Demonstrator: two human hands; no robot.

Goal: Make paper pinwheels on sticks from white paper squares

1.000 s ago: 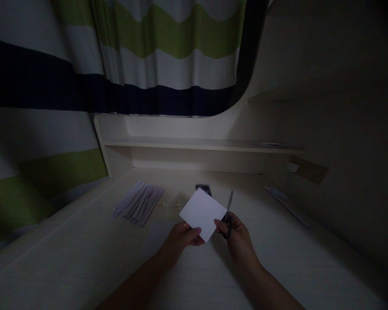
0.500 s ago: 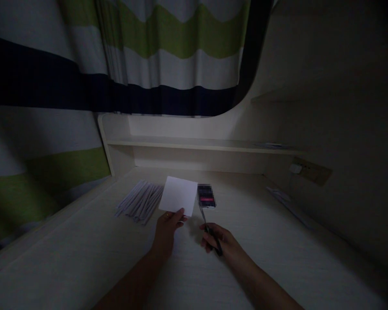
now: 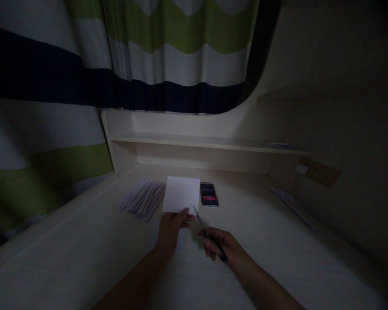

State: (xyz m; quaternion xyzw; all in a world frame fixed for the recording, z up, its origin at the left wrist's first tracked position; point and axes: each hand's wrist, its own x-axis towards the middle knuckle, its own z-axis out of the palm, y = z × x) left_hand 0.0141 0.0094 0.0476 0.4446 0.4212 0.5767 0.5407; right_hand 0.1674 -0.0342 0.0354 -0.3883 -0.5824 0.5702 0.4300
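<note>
My left hand (image 3: 170,226) pinches the lower edge of a white square sheet of paper (image 3: 181,193) and holds it upright above the pale desk (image 3: 84,249). My right hand (image 3: 226,247) grips black-handled scissors (image 3: 210,234). Their blades point up and left, and the tips reach the paper's lower right corner. A pile of cut white paper strips (image 3: 142,199) lies on the desk just left of the sheet.
A phone (image 3: 208,194) with a lit screen lies just right of the sheet. A low shelf (image 3: 207,144) runs along the back under a striped curtain (image 3: 148,51). A wall socket with a plug (image 3: 302,168) is at the right, with flat items (image 3: 291,204) below it.
The sheet swung from in front of my right hand to the left and turned upright. The scissors came down and now point at the sheet's lower right corner.
</note>
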